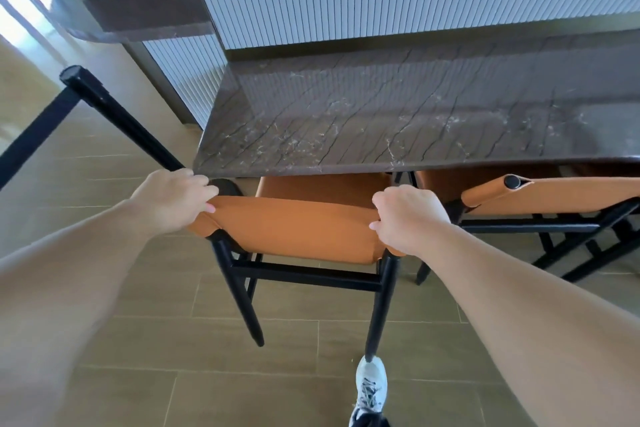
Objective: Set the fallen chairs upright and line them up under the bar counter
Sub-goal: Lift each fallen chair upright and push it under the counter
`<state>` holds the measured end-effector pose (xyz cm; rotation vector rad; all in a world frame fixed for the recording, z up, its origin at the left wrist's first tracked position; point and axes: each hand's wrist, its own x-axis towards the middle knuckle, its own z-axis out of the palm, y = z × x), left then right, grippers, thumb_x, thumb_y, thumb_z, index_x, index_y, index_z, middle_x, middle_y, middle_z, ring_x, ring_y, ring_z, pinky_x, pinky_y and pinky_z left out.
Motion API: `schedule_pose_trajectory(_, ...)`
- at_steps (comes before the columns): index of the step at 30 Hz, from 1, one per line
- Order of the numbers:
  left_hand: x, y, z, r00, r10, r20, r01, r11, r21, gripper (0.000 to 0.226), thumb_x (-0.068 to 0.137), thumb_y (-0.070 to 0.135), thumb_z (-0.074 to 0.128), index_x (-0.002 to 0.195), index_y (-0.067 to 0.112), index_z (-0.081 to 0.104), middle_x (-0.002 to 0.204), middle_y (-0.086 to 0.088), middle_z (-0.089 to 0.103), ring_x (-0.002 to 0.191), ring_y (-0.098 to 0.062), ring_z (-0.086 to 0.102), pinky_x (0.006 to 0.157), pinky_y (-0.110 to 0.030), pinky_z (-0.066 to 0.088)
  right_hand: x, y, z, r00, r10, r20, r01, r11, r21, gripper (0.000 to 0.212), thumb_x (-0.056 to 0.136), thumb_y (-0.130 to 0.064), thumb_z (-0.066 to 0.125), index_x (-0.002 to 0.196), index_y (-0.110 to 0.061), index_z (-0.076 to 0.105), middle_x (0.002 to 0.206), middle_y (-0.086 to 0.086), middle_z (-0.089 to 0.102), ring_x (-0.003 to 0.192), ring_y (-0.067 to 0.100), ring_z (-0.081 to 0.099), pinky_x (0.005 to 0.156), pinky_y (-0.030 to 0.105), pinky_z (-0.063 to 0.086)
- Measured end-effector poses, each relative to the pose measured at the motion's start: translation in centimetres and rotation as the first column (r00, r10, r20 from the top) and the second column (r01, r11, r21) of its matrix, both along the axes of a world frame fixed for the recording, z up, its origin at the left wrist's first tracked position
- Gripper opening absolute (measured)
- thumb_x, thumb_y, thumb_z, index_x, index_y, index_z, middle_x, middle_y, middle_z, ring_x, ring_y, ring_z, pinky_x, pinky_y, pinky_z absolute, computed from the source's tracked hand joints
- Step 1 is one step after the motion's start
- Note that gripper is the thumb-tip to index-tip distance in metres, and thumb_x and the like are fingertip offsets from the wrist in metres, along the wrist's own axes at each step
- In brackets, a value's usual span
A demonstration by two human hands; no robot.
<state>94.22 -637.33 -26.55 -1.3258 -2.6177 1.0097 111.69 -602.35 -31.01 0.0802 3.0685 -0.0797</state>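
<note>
Both arms outstretched — left hand (175, 199) and right hand (405, 218) grip chair backrest (294, 230).

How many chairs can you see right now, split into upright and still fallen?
Upright chairs at the counter: 2, the one gripped by the left hand and right hand, and its right neighbour.
Fallen chairs: 1, black legs sticking up at left.
Total: 3.

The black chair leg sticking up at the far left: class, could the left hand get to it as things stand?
Probably yes. The black chair leg runs down to just beside the left hand, with nothing between them. But that hand is gripping the orange backrest, so it would have to let go first.
</note>
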Motion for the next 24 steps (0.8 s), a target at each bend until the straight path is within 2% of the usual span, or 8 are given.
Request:
schedule_pose_trajectory(3,-1.8,-0.7,0.4,0.999,0.044,-0.011,-0.044,0.999,-0.021,0.021,0.092,0.048,0.058,0.09,0.03,0.069,0.072,0.013,0.041,0.067,-0.01,0.04,0.046,-0.026,0.025,-1.9,-1.5,0.0,1.0,0.011,-0.001,-0.011,1.0,0.003,0.02,0.093,-0.039,0.06,0.089,-0.021,0.052,0.076,-0.003,0.049,0.073,0.02,0.049,0.06,0.032,0.037)
schedule_pose_trajectory(7,-3.6,-0.7,0.2,0.998,0.064,0.005,-0.064,0.998,0.014,0.021,0.092,0.042,0.062,0.077,0.026,0.062,0.07,0.012,0.033,0.066,-0.011,0.033,0.046,-0.027,0.025,-4.0,-1.3,-0.3,1.0,-0.012,-0.009,0.012,1.0,0.028,0.022,0.091,-0.043,0.06,0.094,-0.021,0.058,0.075,-0.003,0.05,0.071,0.019,0.052,0.058,0.032,0.042)
schedule_pose_trajectory(9,-4.0,-0.6,0.3,0.999,0.047,0.002,-0.047,0.999,0.023,0.024,0.096,0.042,0.055,0.079,0.026,0.058,0.072,0.011,0.035,0.068,-0.013,0.035,0.049,-0.029,0.031,-4.4,-0.8,-0.5,1.0,-0.011,-0.021,0.011,0.999,0.037,0.023,0.089,-0.045,0.061,0.091,-0.022,0.056,0.073,-0.004,0.047,0.069,0.019,0.051,0.057,0.033,0.042)
schedule_pose_trajectory(15,-4.8,-1.4,-0.2,1.0,-0.011,-0.008,0.012,0.999,0.052,0.027,0.101,0.043,0.044,0.086,0.025,0.056,0.072,0.01,0.035,0.067,-0.014,0.039,0.05,-0.029,0.028,-4.8,-0.6,-0.7,1.0,0.021,-0.016,-0.019,0.994,0.109,0.031,0.086,-0.049,0.062,0.077,-0.029,0.04,0.065,-0.012,0.036,0.063,0.015,0.046,0.052,0.03,0.038)
schedule_pose_trajectory(17,-5.5,-1.6,-0.4,0.997,-0.047,0.056,0.04,0.992,0.117,0.024,0.101,0.04,0.045,0.086,0.023,0.053,0.072,0.01,0.038,0.068,-0.015,0.044,0.051,-0.029,0.033,-4.7,-0.7,-0.5,1.0,-0.006,-0.007,0.006,0.993,0.117,0.027,0.087,-0.05,0.06,0.081,-0.027,0.047,0.069,-0.009,0.042,0.067,0.016,0.049,0.055,0.032,0.044)
schedule_pose_trajectory(19,-6.2,-2.0,-0.8,0.986,-0.042,0.162,0.018,0.99,0.143,0.024,0.102,0.043,0.04,0.088,0.026,0.046,0.074,0.012,0.041,0.073,-0.012,0.044,0.058,-0.029,0.042,-4.6,-1.1,-0.3,1.0,-0.009,0.022,0.006,0.992,0.128,0.024,0.089,-0.049,0.057,0.089,-0.025,0.054,0.075,-0.007,0.045,0.072,0.017,0.048,0.057,0.033,0.044)
schedule_pose_trajectory(21,-6.9,-2.3,-1.2,0.953,0.022,0.303,-0.081,0.98,0.182,0.026,0.1,0.05,0.039,0.089,0.028,0.045,0.075,0.012,0.044,0.077,-0.01,0.043,0.067,-0.03,0.045,-4.5,-1.3,-0.3,0.999,0.0,0.047,-0.007,0.989,0.145,0.024,0.091,-0.048,0.055,0.093,-0.024,0.055,0.077,-0.007,0.045,0.073,0.017,0.044,0.057,0.033,0.039)
schedule_pose_trajectory(24,-7.5,-2.8,-2.0,0.906,0.073,0.417,-0.207,0.936,0.286,0.03,0.092,0.06,0.051,0.088,0.03,0.049,0.076,0.014,0.05,0.079,-0.007,0.045,0.068,-0.03,0.044,-4.5,-1.1,-0.2,0.997,0.025,0.068,-0.036,0.986,0.164,0.025,0.092,-0.048,0.052,0.098,-0.024,0.056,0.083,-0.006,0.052,0.077,0.018,0.05,0.059,0.033,0.04)
